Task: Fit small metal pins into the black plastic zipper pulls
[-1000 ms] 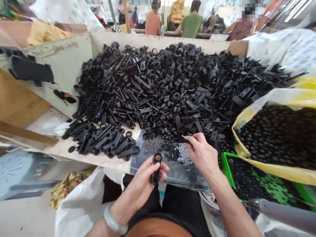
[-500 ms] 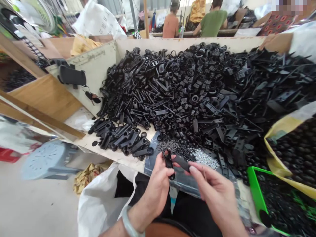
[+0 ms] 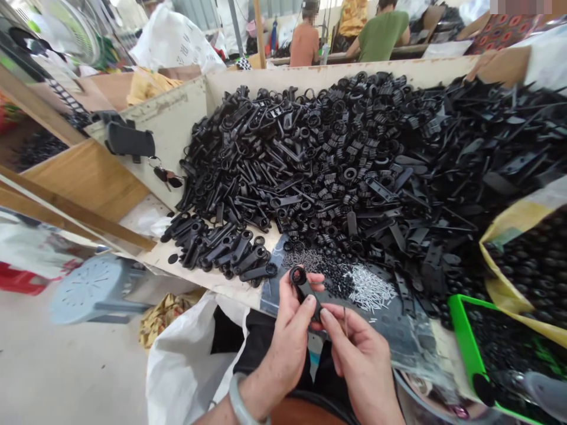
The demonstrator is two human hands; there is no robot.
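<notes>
My left hand (image 3: 287, 342) is closed round a black plastic lever-shaped part (image 3: 303, 289), its ring end up and my thumb pressing its lower half. My right hand (image 3: 361, 357) pinches the lower end of this part between thumb and fingers. Whether the flat black strip now lies fitted on the part is hidden by my fingers. Just beyond my hands, small silver pins (image 3: 371, 288) lie heaped on a dark mat (image 3: 394, 333), beside small black pieces (image 3: 339, 280) and grey springs or similar bits (image 3: 305, 260), too small to tell.
A big heap of black plastic parts (image 3: 283, 153) fills the bin. Similar ringed levers (image 3: 221, 245) lie at front left. At right stand a green tray (image 3: 465, 348) and a yellow-edged sack (image 3: 500, 277). A blue stool (image 3: 88, 289) is at left; other people (image 3: 383, 35) sit behind.
My right hand has brought the flat black strip down to the part in my left hand. Both hands are now together at its lower end, and the silver pins show more fully.
</notes>
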